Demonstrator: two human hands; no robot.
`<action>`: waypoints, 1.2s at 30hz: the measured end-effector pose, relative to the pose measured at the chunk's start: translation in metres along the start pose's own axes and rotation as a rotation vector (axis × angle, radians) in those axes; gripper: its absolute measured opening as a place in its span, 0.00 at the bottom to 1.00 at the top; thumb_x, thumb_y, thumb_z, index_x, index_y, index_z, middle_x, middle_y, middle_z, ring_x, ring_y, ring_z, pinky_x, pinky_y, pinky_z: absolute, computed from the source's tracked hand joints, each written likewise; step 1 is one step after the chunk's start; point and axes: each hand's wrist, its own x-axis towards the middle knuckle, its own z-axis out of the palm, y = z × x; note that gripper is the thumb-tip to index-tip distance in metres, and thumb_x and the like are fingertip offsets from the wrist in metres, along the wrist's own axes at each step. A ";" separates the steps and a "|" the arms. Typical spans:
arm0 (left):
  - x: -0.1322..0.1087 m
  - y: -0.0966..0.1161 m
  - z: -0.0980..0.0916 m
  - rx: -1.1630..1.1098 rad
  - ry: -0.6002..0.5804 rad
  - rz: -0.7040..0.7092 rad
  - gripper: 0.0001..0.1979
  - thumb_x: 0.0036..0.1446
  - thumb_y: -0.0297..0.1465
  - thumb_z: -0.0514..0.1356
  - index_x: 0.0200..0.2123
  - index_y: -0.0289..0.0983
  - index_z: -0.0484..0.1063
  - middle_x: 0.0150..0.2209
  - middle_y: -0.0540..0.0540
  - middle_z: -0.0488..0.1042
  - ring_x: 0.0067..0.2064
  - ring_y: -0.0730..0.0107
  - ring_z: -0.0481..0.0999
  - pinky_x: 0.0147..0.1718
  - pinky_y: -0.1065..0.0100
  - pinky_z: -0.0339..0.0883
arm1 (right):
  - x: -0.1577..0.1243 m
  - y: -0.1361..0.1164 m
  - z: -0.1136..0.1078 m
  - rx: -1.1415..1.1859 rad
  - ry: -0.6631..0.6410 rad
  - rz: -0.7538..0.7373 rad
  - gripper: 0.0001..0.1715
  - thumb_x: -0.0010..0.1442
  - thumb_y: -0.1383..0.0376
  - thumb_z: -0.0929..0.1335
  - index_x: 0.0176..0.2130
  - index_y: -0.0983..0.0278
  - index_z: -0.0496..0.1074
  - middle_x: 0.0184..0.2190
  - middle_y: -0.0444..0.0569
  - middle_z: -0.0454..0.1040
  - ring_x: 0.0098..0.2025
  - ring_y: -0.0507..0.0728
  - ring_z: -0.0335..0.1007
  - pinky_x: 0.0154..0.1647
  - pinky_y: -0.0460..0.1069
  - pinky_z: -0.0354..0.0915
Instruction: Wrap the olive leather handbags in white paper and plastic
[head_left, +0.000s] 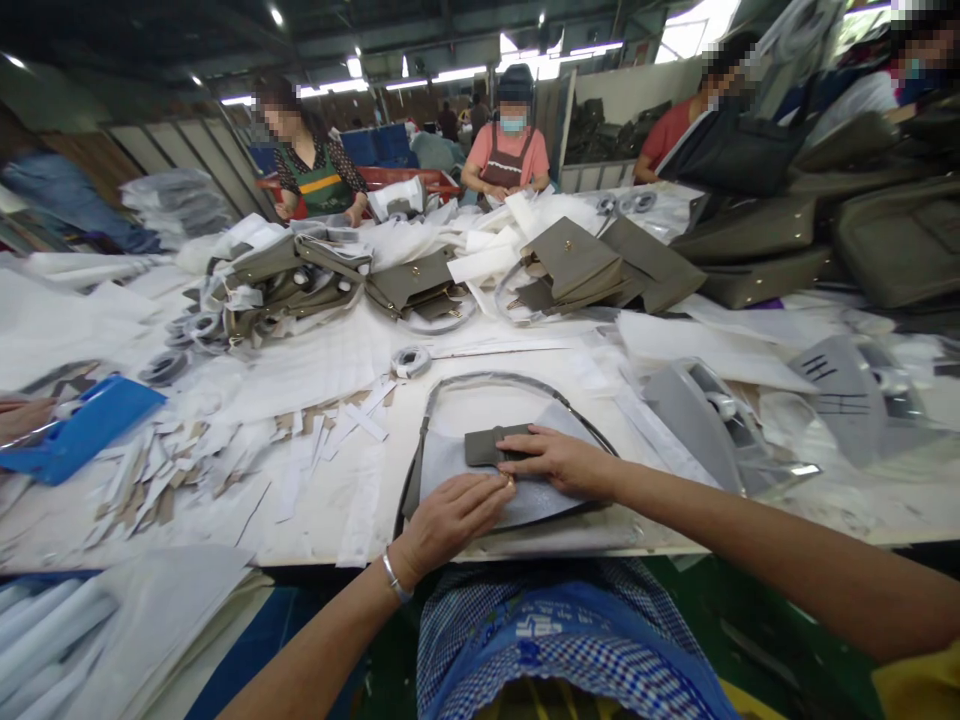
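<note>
A handbag [414,480] lies flat on the table in front of me, its dark handle [501,378] wrapped in clear film and arched away from me. A pale foam sheet [551,505] covers its front, and an olive flap tab [480,448] lies over the sheet. My right hand [559,460] rests on the tab's right part with fingers stretched out. My left hand [454,512] comes in from the lower left, fingers close together, their tips at a small gold-coloured clasp [509,482] below the tab. The left thumb is hidden.
Paper scraps [172,465] lie to the left, near a blue dustpan-like piece [90,430] by another person's hand. A tape roll [411,361] sits beyond the handle. Olive bags [574,265] and white wrapping are heaped behind. Grey plastic-wrapped pieces [697,420] lie right. Several people work across the table.
</note>
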 end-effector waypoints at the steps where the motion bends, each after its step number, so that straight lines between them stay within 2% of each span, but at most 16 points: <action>1: 0.001 0.000 -0.001 -0.020 -0.024 0.041 0.23 0.64 0.27 0.58 0.61 0.37 0.63 0.55 0.43 0.75 0.58 0.66 0.73 0.58 0.62 0.69 | 0.000 0.000 0.001 -0.003 0.002 0.004 0.39 0.57 0.80 0.61 0.63 0.57 0.66 0.66 0.56 0.60 0.68 0.63 0.55 0.66 0.69 0.51; 4: 0.001 -0.001 -0.001 -0.092 -0.066 0.099 0.22 0.65 0.24 0.56 0.61 0.34 0.63 0.57 0.42 0.74 0.61 0.67 0.69 0.60 0.62 0.68 | 0.000 0.002 0.003 -0.023 -0.012 0.021 0.37 0.58 0.79 0.61 0.63 0.56 0.66 0.67 0.56 0.58 0.68 0.63 0.54 0.66 0.68 0.51; 7: -0.001 -0.003 0.003 -0.134 -0.099 0.099 0.21 0.65 0.24 0.55 0.60 0.34 0.64 0.58 0.41 0.73 0.62 0.66 0.68 0.60 0.62 0.68 | 0.001 0.002 0.005 -0.058 -0.028 0.035 0.36 0.59 0.78 0.61 0.62 0.57 0.67 0.68 0.56 0.57 0.69 0.64 0.53 0.66 0.68 0.50; 11: 0.002 -0.002 0.005 -0.187 -0.174 0.070 0.20 0.66 0.24 0.53 0.60 0.36 0.65 0.59 0.43 0.72 0.61 0.68 0.70 0.60 0.63 0.68 | 0.000 0.000 0.005 -0.103 -0.023 0.028 0.32 0.60 0.76 0.62 0.61 0.57 0.69 0.68 0.56 0.57 0.68 0.66 0.54 0.65 0.69 0.51; 17: 0.018 0.009 -0.006 -0.152 -0.248 -0.014 0.20 0.66 0.27 0.53 0.60 0.38 0.66 0.57 0.45 0.74 0.58 0.65 0.73 0.57 0.62 0.71 | 0.005 -0.003 0.000 -0.278 -0.021 -0.050 0.25 0.61 0.69 0.67 0.57 0.57 0.72 0.67 0.55 0.59 0.65 0.66 0.58 0.59 0.64 0.59; 19: 0.019 0.010 -0.007 -0.104 -0.225 0.007 0.21 0.65 0.29 0.55 0.61 0.39 0.66 0.56 0.46 0.75 0.57 0.66 0.74 0.56 0.65 0.71 | 0.010 -0.003 -0.003 -0.334 0.013 -0.085 0.20 0.62 0.67 0.68 0.54 0.58 0.74 0.63 0.54 0.65 0.61 0.64 0.63 0.57 0.60 0.60; 21: 0.019 0.010 -0.006 -0.047 -0.182 0.052 0.21 0.65 0.32 0.56 0.60 0.39 0.67 0.56 0.47 0.75 0.56 0.66 0.75 0.55 0.68 0.71 | 0.016 -0.004 -0.005 -0.344 0.012 -0.139 0.13 0.65 0.65 0.67 0.49 0.59 0.77 0.55 0.51 0.74 0.54 0.59 0.69 0.55 0.55 0.61; 24: 0.016 0.005 0.000 0.037 -0.096 0.141 0.19 0.63 0.34 0.58 0.56 0.38 0.71 0.53 0.48 0.77 0.53 0.67 0.78 0.52 0.71 0.72 | 0.026 -0.007 -0.007 -0.281 -0.046 -0.167 0.10 0.67 0.65 0.66 0.44 0.61 0.78 0.44 0.46 0.78 0.44 0.54 0.72 0.46 0.47 0.64; 29: 0.015 -0.004 0.010 0.091 -0.017 0.237 0.16 0.62 0.32 0.58 0.52 0.37 0.74 0.50 0.47 0.79 0.50 0.69 0.80 0.51 0.74 0.72 | 0.034 -0.011 -0.004 -0.262 -0.064 -0.045 0.09 0.65 0.64 0.68 0.42 0.63 0.77 0.40 0.47 0.77 0.41 0.53 0.72 0.34 0.44 0.63; 34: 0.018 0.005 0.001 0.013 -0.079 0.149 0.19 0.60 0.29 0.59 0.55 0.36 0.72 0.53 0.46 0.78 0.53 0.66 0.78 0.54 0.71 0.72 | 0.032 -0.027 -0.008 -0.256 -0.054 0.095 0.09 0.64 0.63 0.69 0.42 0.65 0.76 0.39 0.51 0.78 0.40 0.56 0.73 0.33 0.47 0.64; 36: 0.020 0.010 -0.005 -0.037 -0.112 0.088 0.21 0.59 0.28 0.59 0.57 0.36 0.70 0.54 0.46 0.77 0.54 0.65 0.77 0.55 0.70 0.72 | 0.031 -0.035 -0.017 -0.204 -0.107 0.135 0.09 0.62 0.64 0.69 0.43 0.64 0.77 0.39 0.51 0.79 0.39 0.57 0.75 0.33 0.47 0.63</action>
